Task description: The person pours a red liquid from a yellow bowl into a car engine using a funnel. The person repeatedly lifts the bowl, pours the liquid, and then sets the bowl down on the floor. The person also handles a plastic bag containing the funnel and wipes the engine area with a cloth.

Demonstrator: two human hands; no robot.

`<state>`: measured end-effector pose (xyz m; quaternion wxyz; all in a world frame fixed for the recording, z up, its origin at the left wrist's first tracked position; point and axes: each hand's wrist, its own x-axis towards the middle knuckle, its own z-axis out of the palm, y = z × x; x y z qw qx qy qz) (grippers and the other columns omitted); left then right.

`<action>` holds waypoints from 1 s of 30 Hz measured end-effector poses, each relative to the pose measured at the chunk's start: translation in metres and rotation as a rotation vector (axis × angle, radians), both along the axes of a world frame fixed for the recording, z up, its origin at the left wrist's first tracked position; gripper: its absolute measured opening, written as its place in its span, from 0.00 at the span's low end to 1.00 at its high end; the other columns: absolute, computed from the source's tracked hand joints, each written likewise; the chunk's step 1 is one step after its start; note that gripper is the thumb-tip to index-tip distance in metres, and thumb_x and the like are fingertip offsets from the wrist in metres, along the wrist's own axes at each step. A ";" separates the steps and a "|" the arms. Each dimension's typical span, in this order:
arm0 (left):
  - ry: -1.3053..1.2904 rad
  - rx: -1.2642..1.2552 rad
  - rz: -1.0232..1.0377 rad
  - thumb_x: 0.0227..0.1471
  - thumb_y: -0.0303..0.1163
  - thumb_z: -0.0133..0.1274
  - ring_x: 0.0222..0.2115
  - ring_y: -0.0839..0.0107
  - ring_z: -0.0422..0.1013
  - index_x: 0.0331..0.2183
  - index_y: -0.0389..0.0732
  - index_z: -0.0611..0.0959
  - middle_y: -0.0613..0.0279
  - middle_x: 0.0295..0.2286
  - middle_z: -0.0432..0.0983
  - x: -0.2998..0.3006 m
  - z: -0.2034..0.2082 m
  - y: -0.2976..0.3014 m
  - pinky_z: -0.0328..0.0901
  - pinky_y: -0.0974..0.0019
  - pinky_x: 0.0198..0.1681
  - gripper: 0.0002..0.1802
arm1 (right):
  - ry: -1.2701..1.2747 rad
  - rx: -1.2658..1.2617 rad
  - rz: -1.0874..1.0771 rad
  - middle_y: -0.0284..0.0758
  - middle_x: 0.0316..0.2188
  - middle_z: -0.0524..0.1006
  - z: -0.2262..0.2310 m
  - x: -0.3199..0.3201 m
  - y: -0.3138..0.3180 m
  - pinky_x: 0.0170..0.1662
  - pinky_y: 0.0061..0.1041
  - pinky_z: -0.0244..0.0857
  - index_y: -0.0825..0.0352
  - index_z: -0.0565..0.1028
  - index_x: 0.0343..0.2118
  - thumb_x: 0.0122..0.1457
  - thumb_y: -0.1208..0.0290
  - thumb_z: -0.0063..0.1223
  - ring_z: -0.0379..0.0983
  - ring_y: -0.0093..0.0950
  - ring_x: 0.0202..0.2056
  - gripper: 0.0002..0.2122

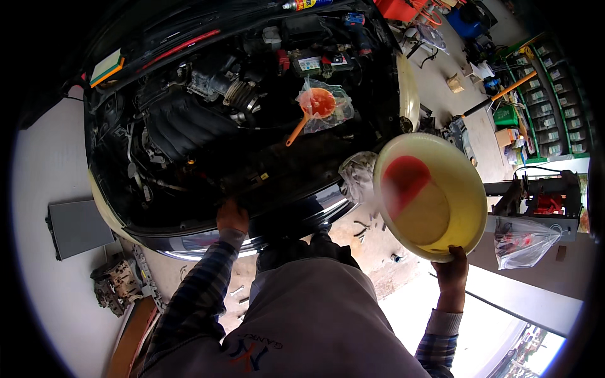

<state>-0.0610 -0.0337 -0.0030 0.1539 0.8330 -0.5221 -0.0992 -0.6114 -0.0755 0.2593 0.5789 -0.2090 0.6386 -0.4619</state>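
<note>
Head view: I locate the yellow basin (pixel 463 173) to the right of the car's front edge, raised clear of the floor and tilted. My right hand (pixel 450 271) grips its near rim, fingers curled closely over the edge; this one-sided hold probably keeps the interior unobstructed. A red patch (pixel 406 183) lies toward the basin's upper left; I judge it to be liquid gathered by the tilt. A grey cloth (pixel 357 177) sits just beside the left rim; I cannot confirm contact.

My left hand (pixel 232 217) reaches over the front edge of the engine bay (pixel 189 126), possibly for support. Its fingertips are lost in shadow, so I cannot tell how far they are spread or whether they hold anything.

An orange scoop (pixel 317 103) rests on a clear plastic sheet (pixel 343 104), presumably placed there to keep drips off the parts beneath.

Markings: I note a printed label on the battery (pixel 315 62), bold lettering on the spray can (pixel 307 4) and a printed emblem on the pale shirt (pixel 315 309).
</note>
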 end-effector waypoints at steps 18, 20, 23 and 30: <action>-0.075 0.245 0.241 0.50 0.33 0.50 0.50 0.45 0.65 0.46 0.39 0.71 0.44 0.47 0.68 -0.059 0.046 -0.020 0.61 0.47 0.54 0.21 | -0.099 0.031 -0.422 0.44 0.46 0.72 -0.073 -0.110 0.031 0.39 0.36 0.75 0.75 0.67 0.52 0.60 0.67 0.40 0.74 0.37 0.44 0.21; -0.047 0.193 0.240 0.49 0.33 0.50 0.50 0.44 0.64 0.47 0.40 0.71 0.44 0.47 0.68 -0.073 0.053 -0.021 0.61 0.47 0.55 0.22 | -0.098 0.031 -0.429 0.44 0.47 0.71 -0.081 -0.120 0.027 0.39 0.37 0.75 0.75 0.68 0.52 0.60 0.67 0.40 0.74 0.37 0.45 0.21; -0.040 0.196 0.172 0.48 0.33 0.51 0.50 0.43 0.64 0.48 0.39 0.71 0.43 0.47 0.67 -0.096 0.058 -0.019 0.60 0.47 0.56 0.23 | -0.134 0.016 -0.456 0.44 0.48 0.71 -0.098 -0.142 0.025 0.40 0.38 0.76 0.75 0.67 0.53 0.60 0.67 0.40 0.74 0.37 0.46 0.21; -0.089 0.168 0.033 0.47 0.31 0.50 0.51 0.42 0.63 0.51 0.37 0.71 0.42 0.49 0.66 -0.121 0.065 -0.016 0.59 0.48 0.56 0.27 | -0.251 -0.025 -0.536 0.44 0.49 0.70 -0.152 -0.172 0.008 0.45 0.39 0.75 0.75 0.65 0.54 0.61 0.68 0.41 0.72 0.39 0.49 0.21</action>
